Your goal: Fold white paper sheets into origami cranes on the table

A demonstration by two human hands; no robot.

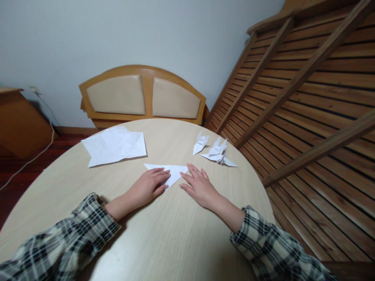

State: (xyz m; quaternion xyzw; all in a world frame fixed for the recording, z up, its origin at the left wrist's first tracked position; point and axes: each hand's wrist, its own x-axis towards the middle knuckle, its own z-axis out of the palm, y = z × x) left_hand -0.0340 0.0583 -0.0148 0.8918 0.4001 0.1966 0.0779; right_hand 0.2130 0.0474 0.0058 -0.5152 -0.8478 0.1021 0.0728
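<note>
A white sheet of paper folded into a triangle (pixel 175 171) lies flat on the round table, its long edge away from me. My left hand (pixel 150 184) rests palm down on its left part, with the fingers stretched out over the paper. At the triangle's right corner is my right hand (pixel 200 186), fingers spread and the fingertips at the paper's edge. Neither hand grips anything. Part of the triangle is hidden under my left fingers.
Several creased white sheets (pixel 115 146) lie at the table's back left. Folded paper cranes (pixel 217 151) stand at the back right, close to the rim. Beyond the round wooden table (pixel 164 234) are a padded headboard (pixel 117 95) and leaning wooden slats (pixel 293 97).
</note>
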